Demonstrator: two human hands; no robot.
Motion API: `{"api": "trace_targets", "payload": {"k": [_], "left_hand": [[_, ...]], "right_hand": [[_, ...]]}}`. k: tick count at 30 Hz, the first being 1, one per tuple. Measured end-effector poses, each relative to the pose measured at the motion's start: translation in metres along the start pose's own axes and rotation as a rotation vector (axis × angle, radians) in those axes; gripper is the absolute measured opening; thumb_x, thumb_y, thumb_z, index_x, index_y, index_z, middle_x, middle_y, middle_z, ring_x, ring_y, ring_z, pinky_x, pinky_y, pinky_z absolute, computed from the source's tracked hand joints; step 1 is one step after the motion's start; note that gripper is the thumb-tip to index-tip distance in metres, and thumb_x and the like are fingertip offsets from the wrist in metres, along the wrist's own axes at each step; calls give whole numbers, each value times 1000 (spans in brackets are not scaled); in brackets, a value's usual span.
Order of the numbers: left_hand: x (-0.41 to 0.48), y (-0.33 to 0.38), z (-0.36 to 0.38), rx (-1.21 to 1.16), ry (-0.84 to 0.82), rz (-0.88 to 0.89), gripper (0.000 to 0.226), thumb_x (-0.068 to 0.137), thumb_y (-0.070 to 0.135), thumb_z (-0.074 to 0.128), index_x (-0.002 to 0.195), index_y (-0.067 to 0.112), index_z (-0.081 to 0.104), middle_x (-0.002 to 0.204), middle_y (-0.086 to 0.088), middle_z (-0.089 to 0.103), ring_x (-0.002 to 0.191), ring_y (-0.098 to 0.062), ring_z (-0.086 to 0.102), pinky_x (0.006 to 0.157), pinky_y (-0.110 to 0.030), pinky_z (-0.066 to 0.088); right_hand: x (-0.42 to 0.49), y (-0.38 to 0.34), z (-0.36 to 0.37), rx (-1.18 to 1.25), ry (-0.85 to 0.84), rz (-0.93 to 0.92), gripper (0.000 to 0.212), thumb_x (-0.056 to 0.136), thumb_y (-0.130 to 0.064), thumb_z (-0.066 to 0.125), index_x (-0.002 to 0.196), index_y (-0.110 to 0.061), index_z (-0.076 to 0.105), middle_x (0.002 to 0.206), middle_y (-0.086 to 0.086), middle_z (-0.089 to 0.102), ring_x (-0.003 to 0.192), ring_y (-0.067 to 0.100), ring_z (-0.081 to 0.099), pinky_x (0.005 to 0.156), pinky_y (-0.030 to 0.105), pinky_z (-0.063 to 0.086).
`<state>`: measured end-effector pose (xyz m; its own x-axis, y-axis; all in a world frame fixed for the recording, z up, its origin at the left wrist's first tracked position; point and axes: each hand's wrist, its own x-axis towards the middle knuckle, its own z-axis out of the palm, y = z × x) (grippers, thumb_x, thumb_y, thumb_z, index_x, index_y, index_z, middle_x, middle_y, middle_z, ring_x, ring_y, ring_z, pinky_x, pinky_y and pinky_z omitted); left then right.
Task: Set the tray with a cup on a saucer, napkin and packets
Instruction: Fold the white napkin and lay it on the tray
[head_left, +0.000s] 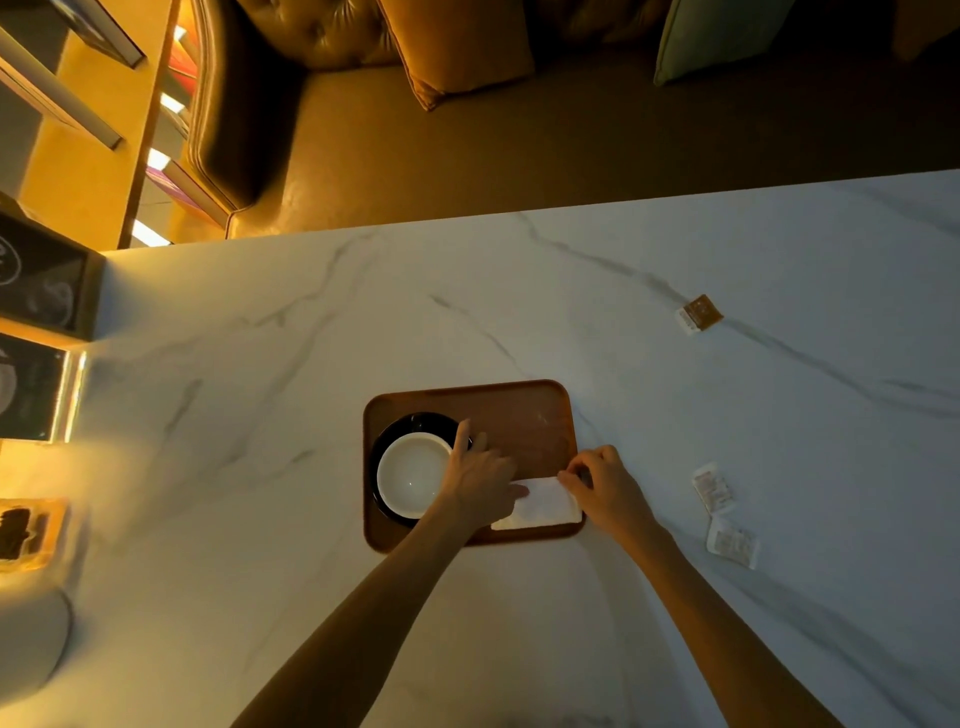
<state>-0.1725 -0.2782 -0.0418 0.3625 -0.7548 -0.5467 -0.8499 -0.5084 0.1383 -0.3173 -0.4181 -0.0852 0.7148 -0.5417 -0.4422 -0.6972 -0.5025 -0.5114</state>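
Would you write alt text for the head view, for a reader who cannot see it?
A left hand and right hand arrange a white napkin on a wooden tray, beside a cup on a dark saucer. Three packets lie on the table.

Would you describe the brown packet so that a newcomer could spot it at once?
Start at the white marble table and its wooden tray. Beyond the tray, to the right, the brown packet lies alone. The two nearer packets are white.

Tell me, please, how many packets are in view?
3, all on the table right of the tray: a brown packet farther off, two white packets nearer. None seems hidden.
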Motion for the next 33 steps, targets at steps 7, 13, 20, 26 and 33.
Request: {"api": "trace_targets", "payload": {"k": [7, 13, 20, 26, 33], "left_hand": [[-5, -1, -4, 17, 9, 27, 24, 89, 44, 60, 101, 25, 67, 105, 3, 70, 126, -26, 45, 118, -57, -1], [-2, 3, 0, 7, 33, -47, 18, 92, 39, 58, 93, 26, 70, 99, 4, 72, 122, -24, 49, 120, -53, 2], [-5, 9, 0, 10, 19, -99, 12, 93, 26, 56, 94, 24, 68, 100, 3, 71, 125, -26, 46, 120, -55, -2], [-17, 34, -9, 47, 35, -144, 33, 83, 21, 56, 115, 17, 58, 111, -6, 64, 124, -31, 46, 119, -58, -6], [-23, 84, -13, -12, 251, -66, 18, 91, 30, 53, 105, 20, 59, 100, -3, 65, 102, -28, 58, 102, -45, 30]], "right_hand": [[-3, 4, 3, 32, 18, -26, 24, 91, -38, 56, 99, -15, 59, 104, 6, 54, 81, 17, 58, 73, 23, 49], [-7, 7, 6, 118, 25, -16, 20, 92, -31, 57, 100, -13, 61, 102, 8, 56, 86, 18, 57, 74, 21, 43], [-8, 8, 6, 229, 16, 16, 20, 89, -32, 62, 99, -14, 62, 99, 8, 58, 84, 15, 56, 72, 18, 43], [-16, 3, -11, 399, -27, 23, 27, 93, -30, 57, 111, -12, 65, 108, 9, 65, 100, 20, 61, 85, 26, 47], [-77, 52, -60, 456, 217, 132, 12, 91, -26, 61, 94, -16, 66, 90, -1, 67, 84, 15, 64, 75, 26, 49]]}}
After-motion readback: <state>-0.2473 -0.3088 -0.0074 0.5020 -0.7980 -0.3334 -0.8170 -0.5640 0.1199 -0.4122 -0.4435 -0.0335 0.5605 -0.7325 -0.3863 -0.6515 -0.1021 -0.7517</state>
